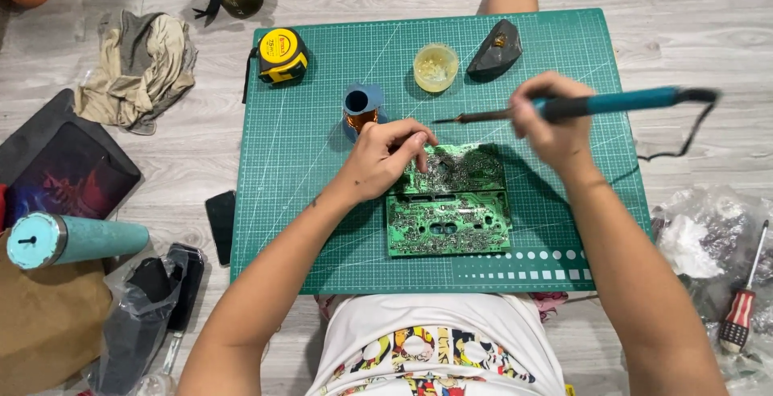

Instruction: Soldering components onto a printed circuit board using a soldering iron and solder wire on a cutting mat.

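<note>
Our right hand (551, 122) is closed in a pen-like grip around the teal handle of the soldering iron (564, 108), its dark tip pointing left above the green circuit board (448, 211). Our left hand (385, 157) rests half-curled with its fingertips pressing the board's upper left edge, gripping nothing. The board lies flat on the green cutting mat (322, 203), which sits on the floor. We judge the board light, stiff and thin, its solder side prickly, so best held by its bare edges; the iron wants holding only by its handle. Beyond stand a solder spool (361, 108) and a small yellowish tub (436, 66).
</note>
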